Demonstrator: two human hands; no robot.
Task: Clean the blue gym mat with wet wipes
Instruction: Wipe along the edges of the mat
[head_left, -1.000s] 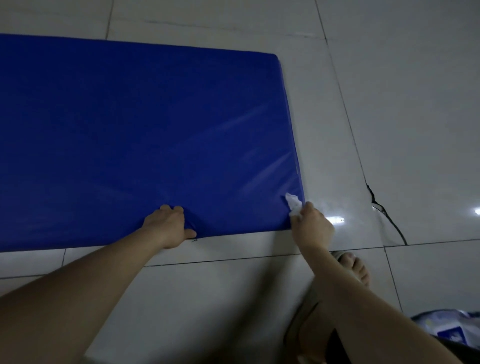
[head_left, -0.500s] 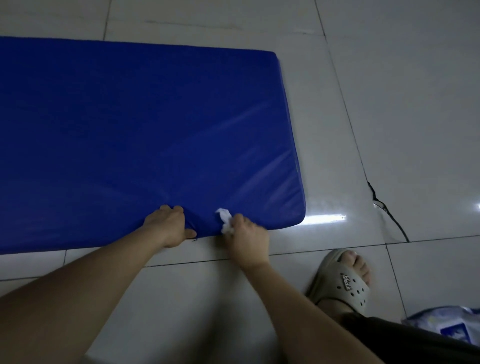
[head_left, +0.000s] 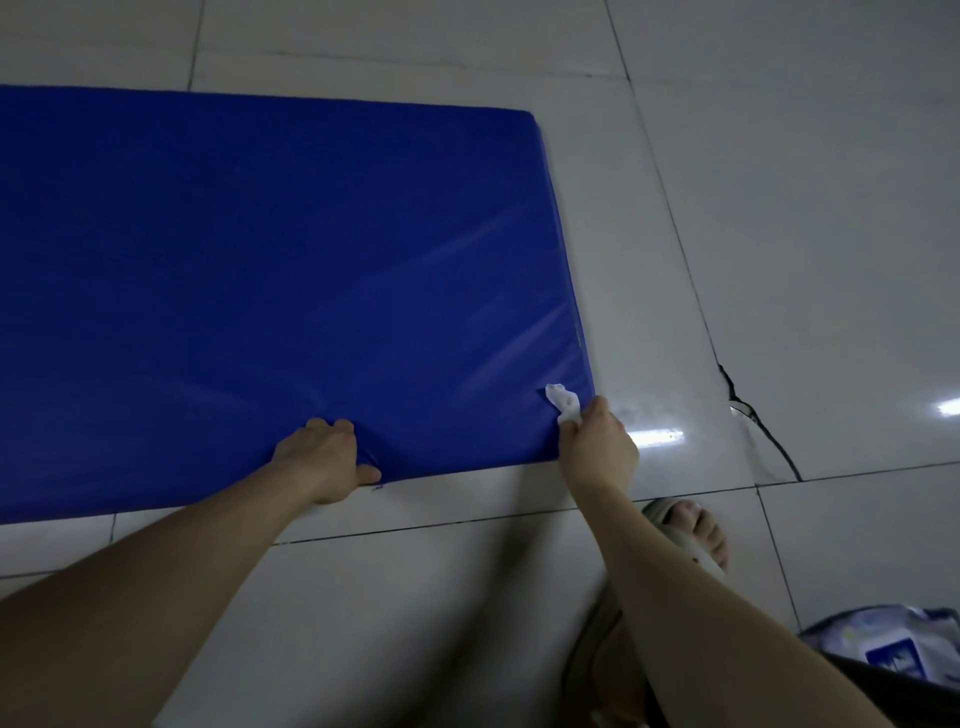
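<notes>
The blue gym mat (head_left: 270, 270) lies flat on the tiled floor and runs off the left edge of the head view. My left hand (head_left: 324, 457) grips its near edge, fingers curled over the top and thumb at the side, and the cover puckers there. My right hand (head_left: 597, 444) pinches a crumpled white wet wipe (head_left: 563, 401) against the mat's near right corner.
A wet wipes pack (head_left: 883, 649) lies on the floor at the bottom right. My foot in a beige sandal (head_left: 693, 540) stands just right of my right arm. A dark crack (head_left: 753, 415) runs across the glossy tile to the right of the mat.
My right hand slid the wipe left along the mat's near edge to beside my left hand, then back right to the near right corner. My left hand kept its grip.
</notes>
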